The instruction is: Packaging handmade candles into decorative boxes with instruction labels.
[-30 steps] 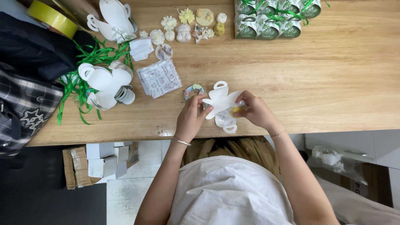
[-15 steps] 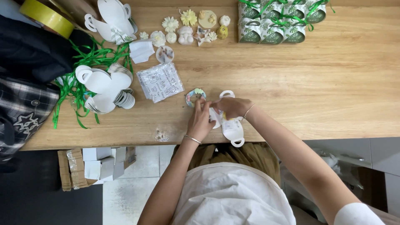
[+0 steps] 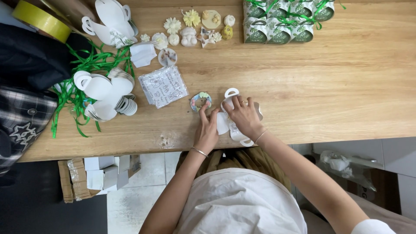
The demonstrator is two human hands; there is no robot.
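A flat white die-cut paper box blank (image 3: pixel 231 129) with loop handles lies near the front edge of the wooden table (image 3: pixel 338 86). My right hand (image 3: pixel 242 116) presses down on top of it, fingers bent over its upper part. My left hand (image 3: pixel 208 130) holds the blank's left flap. Just left of the blank sits a small pastel ring-shaped ornament (image 3: pixel 200 101), close to my left fingertips. What lies under my right hand is hidden.
Stacks of white box blanks (image 3: pixel 104 91) and green ribbon (image 3: pixel 82 65) lie at the left. A clear packet (image 3: pixel 164 86) sits beside them. Small cream and yellow figurines (image 3: pixel 190 26) line the back. Finished green-patterned boxes (image 3: pixel 281 19) stand back right. A yellow tape roll (image 3: pixel 41 19) is far left.
A second ago both hands held the blank lifted and spread. They brought it down to the table, and my right hand now presses on it.
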